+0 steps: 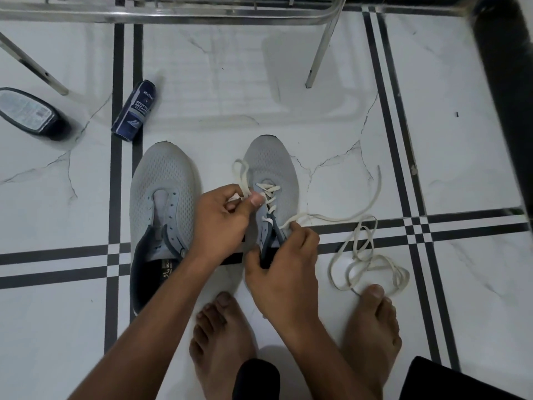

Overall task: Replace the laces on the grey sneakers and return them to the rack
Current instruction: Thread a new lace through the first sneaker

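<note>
At the centre of the frame, the right-hand sneaker (271,180) is being laced on the tiled floor (288,82); the other sneaker (164,197), to its left, is seen without a lace. One end of the cream lace (340,217) is pinched between thumb and fingers of the left hand (225,220). The right hand (285,264) is curled around the shoe's tongue and collar, though exactly what is gripped cannot be told. The lace is judged soft, light and limp, best taken near its stiff tip. A second lace (369,267) is coiled at lower right. The rack (173,13) is seen at the top edge.
</note>
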`<move>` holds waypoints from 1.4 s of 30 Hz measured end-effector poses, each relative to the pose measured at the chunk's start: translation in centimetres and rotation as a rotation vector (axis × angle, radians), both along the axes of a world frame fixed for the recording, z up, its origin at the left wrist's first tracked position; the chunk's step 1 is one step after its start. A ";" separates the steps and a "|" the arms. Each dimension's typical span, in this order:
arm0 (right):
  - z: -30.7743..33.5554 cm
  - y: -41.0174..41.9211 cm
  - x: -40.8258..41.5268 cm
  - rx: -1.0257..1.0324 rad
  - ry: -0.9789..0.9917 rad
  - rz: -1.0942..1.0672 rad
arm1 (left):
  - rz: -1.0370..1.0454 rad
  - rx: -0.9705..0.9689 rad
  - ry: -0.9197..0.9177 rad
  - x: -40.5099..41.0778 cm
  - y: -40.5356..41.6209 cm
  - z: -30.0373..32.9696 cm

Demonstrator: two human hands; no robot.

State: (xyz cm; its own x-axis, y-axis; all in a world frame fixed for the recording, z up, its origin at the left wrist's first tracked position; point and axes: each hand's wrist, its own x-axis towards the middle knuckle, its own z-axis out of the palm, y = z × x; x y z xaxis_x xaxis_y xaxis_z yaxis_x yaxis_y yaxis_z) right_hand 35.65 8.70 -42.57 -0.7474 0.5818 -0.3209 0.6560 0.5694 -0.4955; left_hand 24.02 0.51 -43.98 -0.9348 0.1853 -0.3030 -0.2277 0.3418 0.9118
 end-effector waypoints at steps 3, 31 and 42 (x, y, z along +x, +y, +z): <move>0.0 0.4 -0.2 -0.022 0.002 -0.008 | -0.032 -0.098 0.053 -0.5 -0.2 1.8; 1.2 5.1 1.1 -0.091 0.302 0.101 | -0.245 -0.129 0.118 2.1 -2.9 4.3; 2.4 5.2 -0.5 0.077 0.251 0.257 | -0.324 -0.142 0.132 1.8 -3.3 4.2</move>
